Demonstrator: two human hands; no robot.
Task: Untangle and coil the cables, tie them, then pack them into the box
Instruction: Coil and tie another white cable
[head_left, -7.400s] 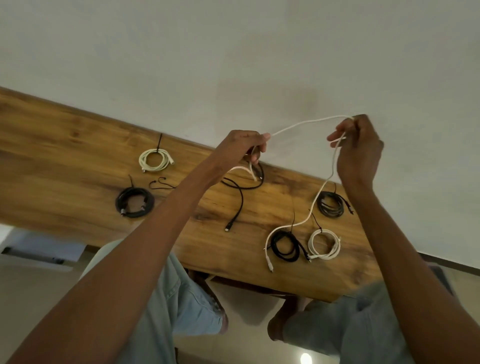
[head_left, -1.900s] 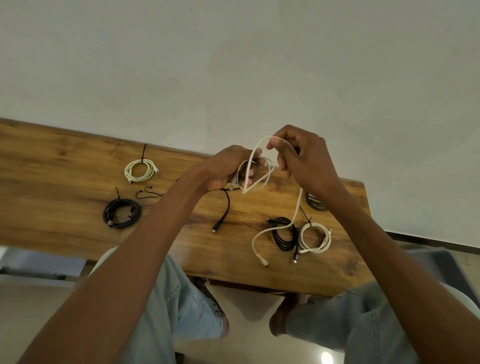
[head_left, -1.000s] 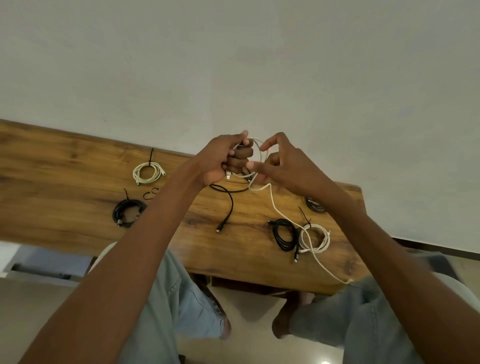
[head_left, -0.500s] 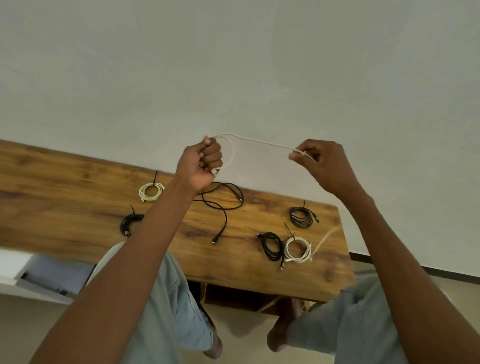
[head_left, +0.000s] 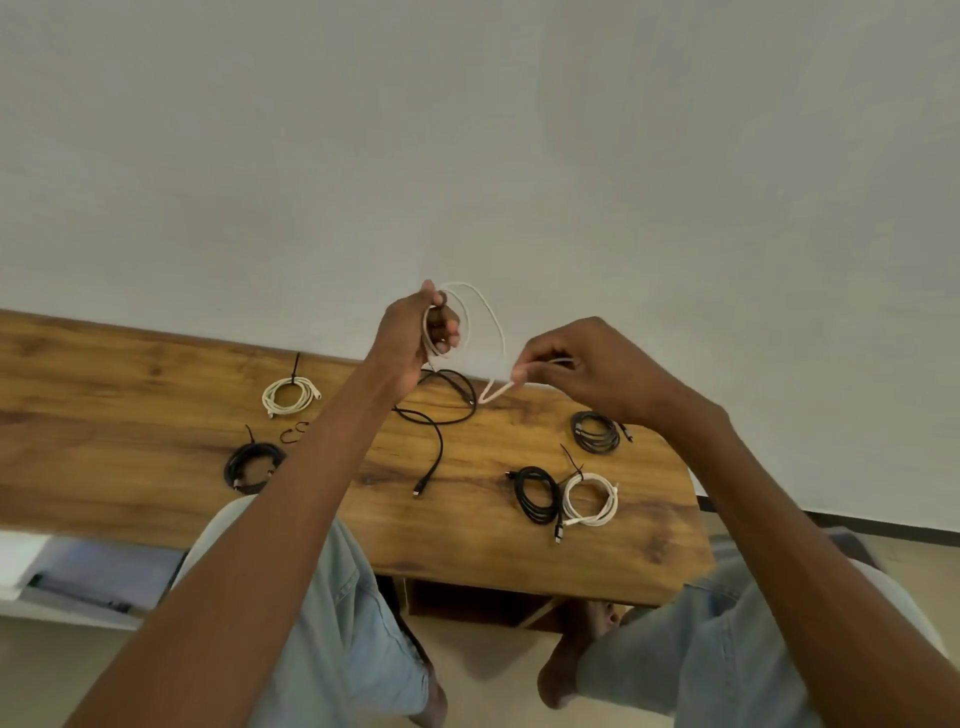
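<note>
A white cable (head_left: 496, 332) is held up in the air above the wooden table (head_left: 130, 415). My left hand (head_left: 410, 338) grips its gathered loops. My right hand (head_left: 587, 369) pinches the free end, which bends down in a V towards the table. On the table lie tied coils: a white coil (head_left: 288, 396) and a black coil (head_left: 252, 466) at the left, a black coil (head_left: 596, 431), another black coil (head_left: 535, 493) and a white coil (head_left: 590, 499) at the right. A loose black cable (head_left: 441, 415) sprawls in the middle.
Small dark ties (head_left: 293, 432) lie between the two left coils. A pale wall rises behind the table. My knees in light jeans are below the table's front edge. A white and grey thing (head_left: 78, 571) sits at the lower left.
My right hand has come back in towards my left hand, laying another loop of white cable into the left hand's bundle. The trailing end has lifted off the table.
</note>
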